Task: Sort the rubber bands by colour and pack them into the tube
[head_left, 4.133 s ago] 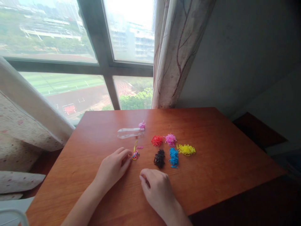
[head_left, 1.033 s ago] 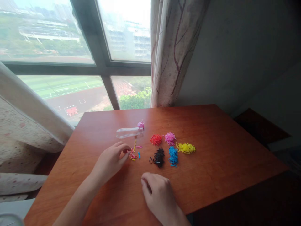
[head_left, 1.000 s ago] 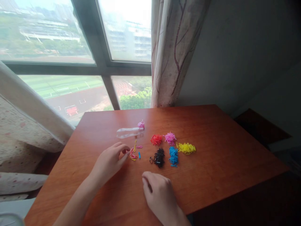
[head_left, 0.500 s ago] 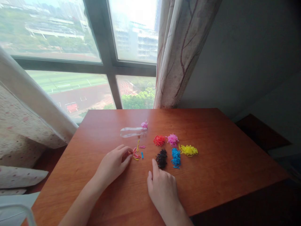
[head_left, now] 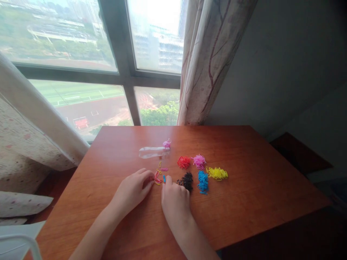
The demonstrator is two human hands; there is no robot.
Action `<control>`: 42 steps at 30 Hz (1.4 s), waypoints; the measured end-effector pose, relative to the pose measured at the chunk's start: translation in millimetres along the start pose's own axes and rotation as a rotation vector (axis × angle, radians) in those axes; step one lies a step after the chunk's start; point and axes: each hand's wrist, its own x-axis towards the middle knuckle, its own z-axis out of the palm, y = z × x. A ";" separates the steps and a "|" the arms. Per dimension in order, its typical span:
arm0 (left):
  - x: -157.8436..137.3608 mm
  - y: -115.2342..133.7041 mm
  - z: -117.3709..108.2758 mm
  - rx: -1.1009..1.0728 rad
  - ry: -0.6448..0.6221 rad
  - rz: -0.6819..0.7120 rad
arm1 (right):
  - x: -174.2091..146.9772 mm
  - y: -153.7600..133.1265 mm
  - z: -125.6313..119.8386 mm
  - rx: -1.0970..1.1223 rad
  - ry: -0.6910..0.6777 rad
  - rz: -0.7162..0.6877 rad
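A: In the head view, how is the left hand (head_left: 134, 187) sitting?

B: It's resting over the smooth, glossy wooden table (head_left: 244, 206), thumb and fingers bending towards each other around a narrow gap. The fingertips are meeting the edge of the loose bands (head_left: 157, 176), a little scatter of thin pink, red and yellow loops. I can't tell whether it's gripping one.

A: And the right hand (head_left: 176, 196)?

B: That one is lying palm down, index finger reaching forward and the others curling under. The fingertip is pointing just beside a short, knotted-looking blue band (head_left: 164, 178); whether anything is sitting under the fingers, I can't tell.

A: What's lying around them?

B: The black pile (head_left: 187, 181) is tangling shiny loops right by the right hand's knuckles. The blue pile (head_left: 202, 181) is sitting to its right, with the stringy yellow pile (head_left: 217, 173) spreading beyond. Farther back, the red pile (head_left: 183, 162) and pink pile (head_left: 199, 161) are lying side by side.

A: And behind the loose bands?

B: A long, see-through container (head_left: 151, 152) is lying on its side, a crinkly pink lump (head_left: 166, 144) showing at its right end.
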 end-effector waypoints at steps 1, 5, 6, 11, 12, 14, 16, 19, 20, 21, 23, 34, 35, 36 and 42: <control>-0.2 -0.3 0.2 0.003 0.003 0.001 | 1.8 -1.1 -0.5 -0.006 -0.001 0.007; -1.2 -1.8 0.9 0.002 0.008 0.009 | 4.6 -2.5 -3.4 -0.009 -0.017 0.012; -1.4 -2.2 0.9 -0.001 0.008 0.011 | 3.8 -1.8 -4.2 -0.008 -0.021 0.010; -1.4 -3.2 0.9 -0.010 0.002 0.011 | -8.1 8.2 -6.4 -0.009 -0.003 0.012; -1.4 -3.4 1.1 -0.014 0.001 0.009 | -11.2 11.3 -6.1 -0.013 0.006 0.013; -1.4 -3.8 1.5 -0.021 0.004 0.007 | -17.1 17.8 -5.0 -0.020 0.027 0.005; -1.5 -4.0 1.8 -0.023 0.006 0.005 | -22.1 24.0 -3.7 -0.025 0.044 -0.005; -1.4 -3.7 1.6 -0.020 0.002 0.006 | -26.1 29.7 -2.0 -0.036 0.060 0.002; -1.2 -3.5 1.4 -0.019 -0.001 0.008 | -26.4 30.2 -1.6 -0.039 0.064 0.006; -1.0 -3.3 1.3 -0.018 -0.003 0.011 | -26.1 30.0 -1.2 -0.039 0.066 0.006; -0.5 -2.9 1.0 -0.015 -0.005 0.018 | -23.8 28.1 -1.0 -0.031 0.071 -0.003; -1.1 -1.6 -1.1 -0.016 -0.022 0.021 | -10.7 28.8 -9.7 -0.065 0.079 0.040; -1.1 -1.7 -1.1 -0.016 -0.021 0.022 | -12.6 29.1 -9.7 -0.051 0.092 0.035; -1.1 -2.0 -1.0 -0.017 -0.019 0.023 | -15.0 29.7 -9.5 -0.029 0.110 0.029; -1.3 -3.4 -0.1 -0.023 -0.002 0.015 | -32.9 60.3 -9.2 0.196 0.286 -0.060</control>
